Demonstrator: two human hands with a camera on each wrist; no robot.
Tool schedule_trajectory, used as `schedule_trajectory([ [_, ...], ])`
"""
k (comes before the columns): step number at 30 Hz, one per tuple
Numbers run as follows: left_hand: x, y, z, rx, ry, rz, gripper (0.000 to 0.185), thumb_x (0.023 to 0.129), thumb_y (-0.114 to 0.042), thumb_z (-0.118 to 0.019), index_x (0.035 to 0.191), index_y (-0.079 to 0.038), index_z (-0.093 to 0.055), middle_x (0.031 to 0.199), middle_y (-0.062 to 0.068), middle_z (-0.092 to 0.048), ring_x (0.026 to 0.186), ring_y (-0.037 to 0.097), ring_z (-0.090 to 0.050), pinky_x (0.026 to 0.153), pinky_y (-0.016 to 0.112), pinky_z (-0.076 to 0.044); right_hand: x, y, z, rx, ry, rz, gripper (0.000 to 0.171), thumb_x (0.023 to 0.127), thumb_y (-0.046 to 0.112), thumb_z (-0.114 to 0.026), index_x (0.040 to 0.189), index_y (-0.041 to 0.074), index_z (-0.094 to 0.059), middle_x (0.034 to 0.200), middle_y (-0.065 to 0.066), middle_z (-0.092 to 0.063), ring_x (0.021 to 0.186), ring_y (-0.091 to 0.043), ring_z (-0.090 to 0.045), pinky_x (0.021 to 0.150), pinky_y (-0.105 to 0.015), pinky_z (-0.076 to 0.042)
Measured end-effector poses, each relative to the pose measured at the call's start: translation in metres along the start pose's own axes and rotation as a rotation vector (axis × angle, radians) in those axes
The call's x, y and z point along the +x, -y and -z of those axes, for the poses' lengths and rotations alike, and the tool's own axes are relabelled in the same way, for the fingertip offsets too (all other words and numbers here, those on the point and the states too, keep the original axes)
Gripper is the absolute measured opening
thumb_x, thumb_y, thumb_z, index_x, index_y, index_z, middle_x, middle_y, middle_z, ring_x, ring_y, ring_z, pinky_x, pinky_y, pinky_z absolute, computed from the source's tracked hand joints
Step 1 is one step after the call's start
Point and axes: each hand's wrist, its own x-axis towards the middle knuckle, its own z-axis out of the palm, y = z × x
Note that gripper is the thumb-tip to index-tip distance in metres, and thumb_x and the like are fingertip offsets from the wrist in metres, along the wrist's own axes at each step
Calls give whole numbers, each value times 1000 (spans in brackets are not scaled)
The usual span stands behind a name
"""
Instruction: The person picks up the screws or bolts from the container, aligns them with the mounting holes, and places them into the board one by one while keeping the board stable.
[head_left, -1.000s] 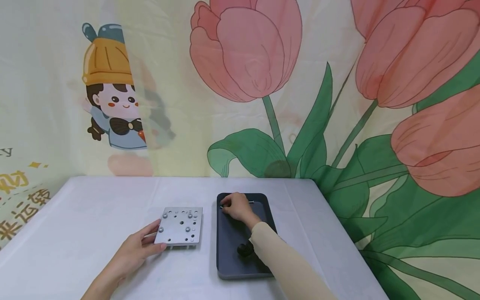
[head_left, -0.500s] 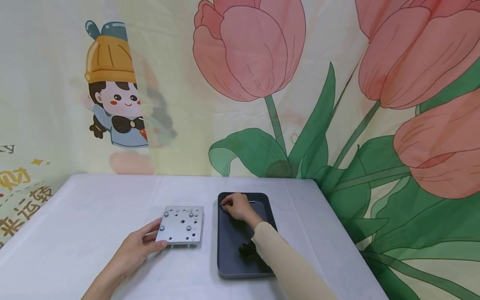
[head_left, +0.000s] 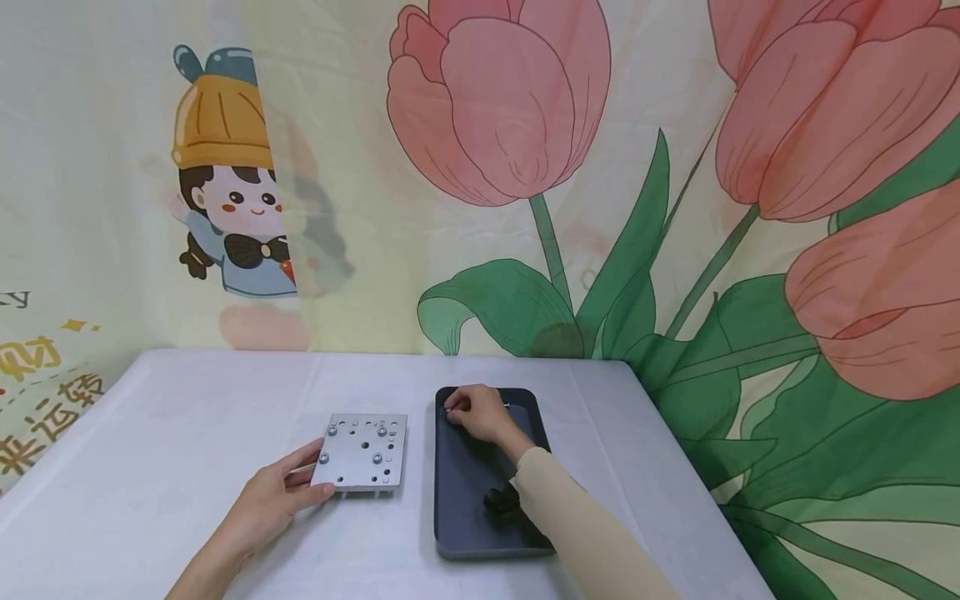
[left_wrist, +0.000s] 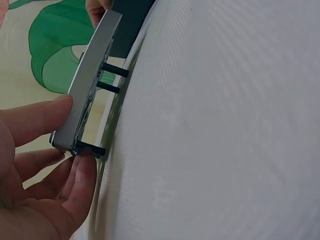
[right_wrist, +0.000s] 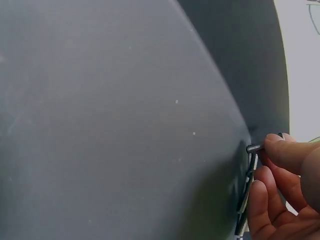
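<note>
right hand (head_left: 480, 414) pinches a screw (right_wrist: 253, 148) at the tray's (head_left: 467, 533) far corner; small, light, slick, best taken by the shank. left hand (head_left: 273, 496) grips the rigid plate's (head_left: 363, 451) near corner.

White-clothed table (head_left: 187, 467): metal plate (head_left: 362, 451) on screw legs sits mid-table, dark tray (head_left: 465, 500) just right of it.
</note>
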Motion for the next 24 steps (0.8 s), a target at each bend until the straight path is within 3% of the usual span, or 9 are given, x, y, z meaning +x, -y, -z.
schedule_trajectory([
  [6,0,0,-1,-4,4,5,92,91,-32,-87,165,-10,-38,158,26,-50,134,35,-63,97,36,-58,-2,5,4,44,-42,21,6,97,11,-79,103,14,-78,90,5,-75,83,-9,-65,79,-30,-55],
  [17,2,4,0,-11,12,12,92,91,-32,-86,166,-12,-37,160,24,-49,136,35,-62,97,37,-58,-1,27,6,188,-80,102,21,100,13,-76,120,8,-79,105,2,-79,87,-8,-69,78,-24,-58],
  [24,2,4,0,-9,17,5,92,91,-32,-86,166,-12,-37,160,24,-49,136,35,-62,99,38,-58,2,42,1,196,-71,123,16,98,15,-79,114,14,-83,97,6,-80,83,-6,-68,75,-23,-57],
])
